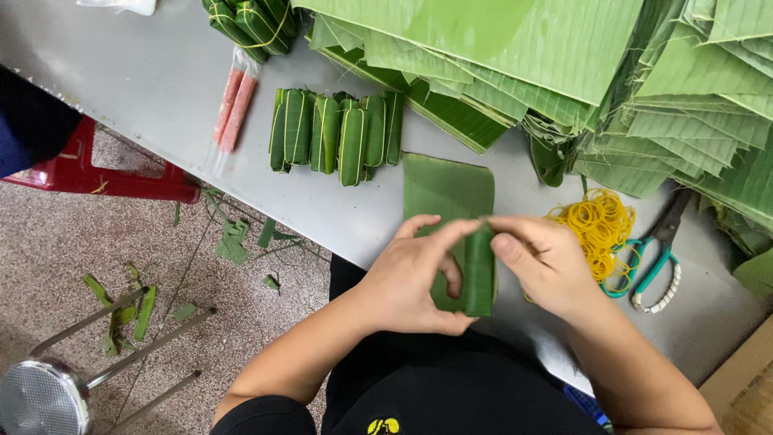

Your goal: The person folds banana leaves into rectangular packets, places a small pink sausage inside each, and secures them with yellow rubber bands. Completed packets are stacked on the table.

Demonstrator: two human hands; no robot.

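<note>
Both hands meet at the near edge of the grey tabletop. The left hand and right hand are each closed on a leaf-wrapped roll, fingers and thumbs pinching it from either side, the roll standing lengthwise between them. Beneath and just beyond the hands lies a flat leaf piece (rounded corners, dark green). To the right of the right hand sit a heap of yellow rubber bands and, touching it, teal-handled scissors. Beyond the left hand, a row of finished rolls lies side by side; a pink packet rests further left. Stacked banana leaves fill the far side.
</note>
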